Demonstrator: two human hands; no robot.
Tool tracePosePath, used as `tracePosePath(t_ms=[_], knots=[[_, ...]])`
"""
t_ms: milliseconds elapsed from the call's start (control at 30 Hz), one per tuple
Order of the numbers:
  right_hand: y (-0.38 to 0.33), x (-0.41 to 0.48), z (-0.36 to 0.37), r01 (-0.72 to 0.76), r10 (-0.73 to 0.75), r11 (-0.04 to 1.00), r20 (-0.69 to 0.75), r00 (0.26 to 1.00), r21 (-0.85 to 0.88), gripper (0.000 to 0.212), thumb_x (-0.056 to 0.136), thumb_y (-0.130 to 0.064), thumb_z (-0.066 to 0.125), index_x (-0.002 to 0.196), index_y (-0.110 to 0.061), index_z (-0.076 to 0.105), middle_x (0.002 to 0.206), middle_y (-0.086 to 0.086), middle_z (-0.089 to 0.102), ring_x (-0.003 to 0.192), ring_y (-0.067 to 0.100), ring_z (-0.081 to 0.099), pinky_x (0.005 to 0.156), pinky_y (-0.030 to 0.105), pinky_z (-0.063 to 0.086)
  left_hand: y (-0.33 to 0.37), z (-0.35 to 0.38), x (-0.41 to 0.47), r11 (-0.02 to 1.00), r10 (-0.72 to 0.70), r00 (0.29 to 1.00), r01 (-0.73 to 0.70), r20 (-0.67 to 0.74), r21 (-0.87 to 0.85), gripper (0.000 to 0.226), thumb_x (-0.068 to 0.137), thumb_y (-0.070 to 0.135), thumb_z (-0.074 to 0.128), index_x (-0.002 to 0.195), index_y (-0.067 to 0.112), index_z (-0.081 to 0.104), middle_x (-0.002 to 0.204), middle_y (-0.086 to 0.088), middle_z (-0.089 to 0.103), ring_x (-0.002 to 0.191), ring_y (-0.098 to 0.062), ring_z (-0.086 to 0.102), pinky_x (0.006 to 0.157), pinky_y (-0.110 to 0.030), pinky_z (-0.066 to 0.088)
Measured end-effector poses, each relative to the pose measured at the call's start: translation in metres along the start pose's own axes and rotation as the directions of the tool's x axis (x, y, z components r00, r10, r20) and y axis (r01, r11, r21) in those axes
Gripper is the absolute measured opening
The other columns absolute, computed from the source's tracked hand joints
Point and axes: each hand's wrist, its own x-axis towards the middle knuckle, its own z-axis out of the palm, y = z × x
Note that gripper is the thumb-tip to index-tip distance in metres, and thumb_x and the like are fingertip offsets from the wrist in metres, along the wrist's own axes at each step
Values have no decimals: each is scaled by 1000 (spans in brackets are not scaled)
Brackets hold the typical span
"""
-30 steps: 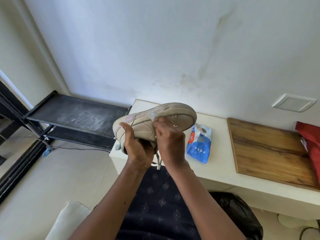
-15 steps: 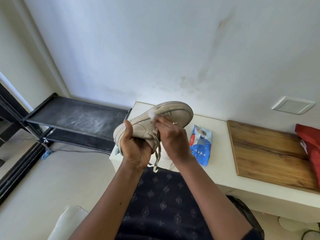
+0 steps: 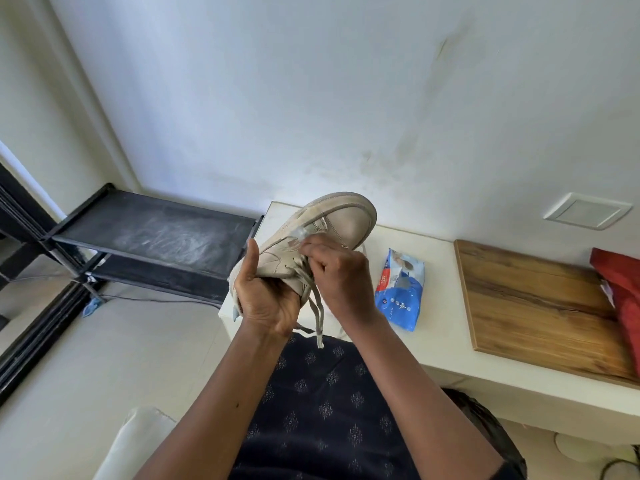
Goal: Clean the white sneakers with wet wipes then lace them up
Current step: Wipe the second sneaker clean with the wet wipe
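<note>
Off-white sneaker [image 3: 339, 220]: held up between both hands, toe pointing away.
Left hand [image 3: 266, 299]: fingers curled round the heel end, thumb upright against the side.
Right hand [image 3: 341, 275]: fingers bunched, pinching a wet wipe [image 3: 300, 233] against the sneaker's side.
Laces [image 3: 317, 306]: hang loose between the wrists.
Wipes pack [image 3: 398, 292]: blue, flat on the white ledge [image 3: 440, 341], just right of the right hand.
Wooden board [image 3: 536, 306]: farther right.

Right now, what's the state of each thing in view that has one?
sneaker: held up above the counter, toe pointing away
laces: untied, hanging loose
wet wipe: pressed on the sneaker's side
left hand: grips the sneaker's heel end
right hand: pinches the wet wipe
wipes pack: lying on the counter, flap looks lifted
wooden board: flat on the counter
</note>
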Motion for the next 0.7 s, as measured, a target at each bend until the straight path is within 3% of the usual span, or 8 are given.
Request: tracePosePath(t_ms=[133, 233, 333, 400, 500, 600, 700], knots=[[-18, -6, 1, 86, -89, 995, 85, 992, 48, 17, 78, 1, 55, 78, -3, 71, 87, 5, 72, 81, 19, 69, 63, 33, 57, 2, 1, -1, 998, 28, 1000, -28, 5, 48, 65, 86, 53, 48, 114, -6, 57, 106, -18, 62, 109, -29, 57, 109, -36, 37], [-11, 1, -3, 160, -161, 987, 127, 979, 24, 17, 77, 0, 57, 84, -2, 72, 91, 8, 72, 85, 20, 68, 69, 33, 57, 5, 0, -1, 998, -40, 999, 39, 25, 45, 78, 82, 60, 49, 123, -6, 51, 112, -19, 57, 114, -28, 52, 112, -35, 31], [-1, 13, -7, 195, -153, 968, 240, 959, -161, 16, 81, -3, 56, 88, -4, 70, 93, 4, 68, 85, 22, 65, 64, 33, 55, 5, 0, 0, 984, -175, 983, 176, 59, -6, 74, 84, 56, 47, 123, -7, 52, 109, -18, 60, 95, -21, 61, 98, -26, 45], [5, 22, -9, 215, -157, 932, 211, 965, -292, 14, 79, 3, 56, 83, -4, 68, 87, 5, 65, 84, 22, 61, 66, 29, 51, 2, -2, 1, 964, -260, 963, 263, 75, -35, 59, 87, 42, 47, 116, -8, 58, 102, -22, 64, 81, -25, 68, 80, -35, 57], [6, 30, -13, 204, -179, 887, 98, 979, -415, 16, 77, 10, 56, 81, -2, 66, 84, 9, 63, 83, 23, 60, 70, 28, 48, 3, -1, -1, 955, -296, 942, 297, 154, 20, 39, 75, 16, 49, 94, -13, 66, 94, -27, 66, 80, -36, 68, 80, -53, 54], [2, 25, -17, 191, -225, 871, -22, 974, -452, 19, 83, 10, 52, 88, 1, 68, 90, 11, 66, 88, 24, 62, 79, 27, 45, 6, 2, 3, 973, -213, 969, 199, 127, 114, 50, 55, 15, 57, 101, -5, 64, 105, -22, 61, 88, -33, 61, 96, -46, 44], [0, 24, -19, 183, -244, 867, -75, 967, -464, 24, 88, 6, 46, 95, 1, 68, 97, 11, 68, 96, 25, 64, 84, 28, 49, 5, -2, 7, 977, -118, 984, 91, 131, 195, 42, 44, 21, 66, 81, 1, 63, 85, -11, 58, 79, -30, 52, 83, -38, 44]])
